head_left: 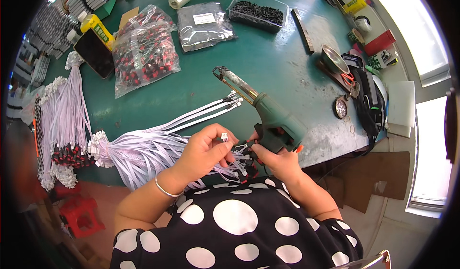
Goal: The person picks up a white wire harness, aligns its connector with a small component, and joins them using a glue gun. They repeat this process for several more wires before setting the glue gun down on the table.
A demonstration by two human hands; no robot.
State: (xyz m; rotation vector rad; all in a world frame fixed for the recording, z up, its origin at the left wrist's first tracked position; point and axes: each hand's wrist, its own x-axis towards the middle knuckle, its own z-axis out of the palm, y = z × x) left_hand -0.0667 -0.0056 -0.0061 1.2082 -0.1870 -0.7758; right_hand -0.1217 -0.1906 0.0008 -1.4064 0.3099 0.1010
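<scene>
While the green counter (268, 68) is spreading across most of the view, its near edge is being occupied by a big fan of white flat ribbon cables (143, 147). The cables are being gathered into a bundle at the left, where white plug ends are clustered, and their loose ends are being spread toward the right, a few reaching out over the counter with small dark tips. A green pistol-shaped soldering gun (270, 120) is being gripped by the right hand (278, 159); its body is matte green, and its long metal barrel is being pointed up and to the left, ending in a darkened, crusted tip above the bare counter. The fingers of the right hand are being closed around the grip, orange nails showing. The left hand (206, 151) is being closed on a few cable ends just beside the gun's handle, with a small white connector (224, 136) pinched at the fingertips and red and black wire ends (247, 156) lying between the two hands. A silver bangle (165, 190) is being worn on the left wrist. Farther back, clear bags of red and black parts (146, 53) and a clear tray of black pieces (258, 11) are being kept on the counter.
</scene>
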